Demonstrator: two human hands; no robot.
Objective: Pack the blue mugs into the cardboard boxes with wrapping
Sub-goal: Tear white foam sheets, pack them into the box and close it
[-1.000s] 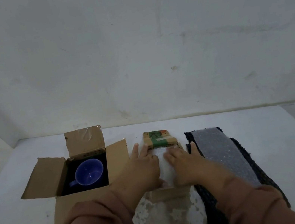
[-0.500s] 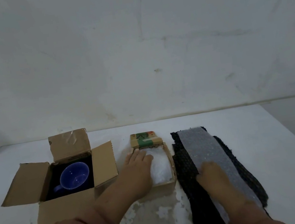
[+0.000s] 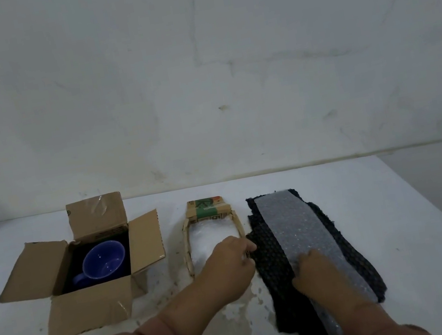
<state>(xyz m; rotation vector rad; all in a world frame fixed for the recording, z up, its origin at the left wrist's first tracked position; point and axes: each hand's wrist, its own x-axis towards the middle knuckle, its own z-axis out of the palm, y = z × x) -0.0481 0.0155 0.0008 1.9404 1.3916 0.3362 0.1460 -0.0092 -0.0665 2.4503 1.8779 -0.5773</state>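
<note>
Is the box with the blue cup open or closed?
Open. All four flaps of the cardboard box are spread outward, and the blue mug shows inside, mouth up.

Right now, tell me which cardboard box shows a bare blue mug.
The larger box on the left, flaps spread open, with the blue mug bare inside. The smaller middle box shows only white wrapping.

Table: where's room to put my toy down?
The widest bare patch lies right of the black mat, out to the table edge. A strip runs along the wall behind the open box, small box and mat. The middle is crowded: the left hand is at the small box, the right hand on the bubble wrap, and the gap between boxes is narrow.
</note>
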